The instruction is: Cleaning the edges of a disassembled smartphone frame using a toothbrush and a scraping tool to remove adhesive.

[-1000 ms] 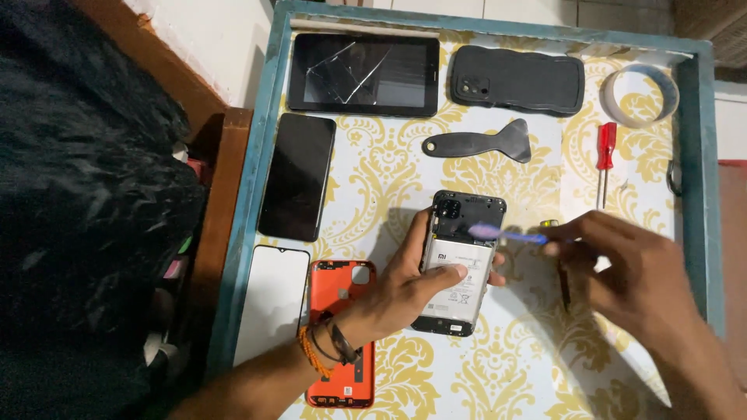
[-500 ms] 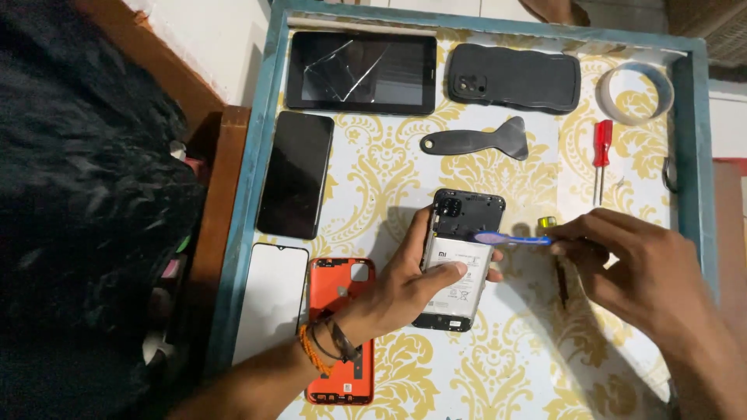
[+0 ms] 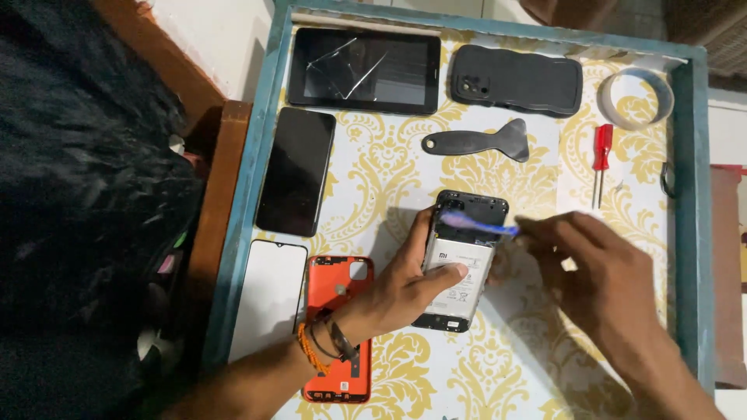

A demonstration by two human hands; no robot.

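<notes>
1. Going left to right: the left hand (image 3: 401, 292) is clamped on the opened phone (image 3: 459, 260), thumb flat on the battery. That phone sits roughly dead centre on the yellow-patterned tray (image 3: 513, 373).
2. The right hand (image 3: 607, 276) comes in from 3 o'clock, fingers pinched shut on a thin blue pry tool (image 3: 478, 225) lying across the phone's upper end, near 12 o'clock of the phone.
3. My take on doing this well: keep the tool shallow and the phone pinned flat, so nothing slips into the battery.
4. Count: one black phone (image 3: 296, 171), one white screen panel (image 3: 268, 299), one orange back cover (image 3: 338, 330), one cracked tablet (image 3: 363, 70), one black case (image 3: 516, 79), one black scraper (image 3: 478, 141), one red screwdriver (image 3: 601, 159), one tape roll (image 3: 634, 97).
</notes>
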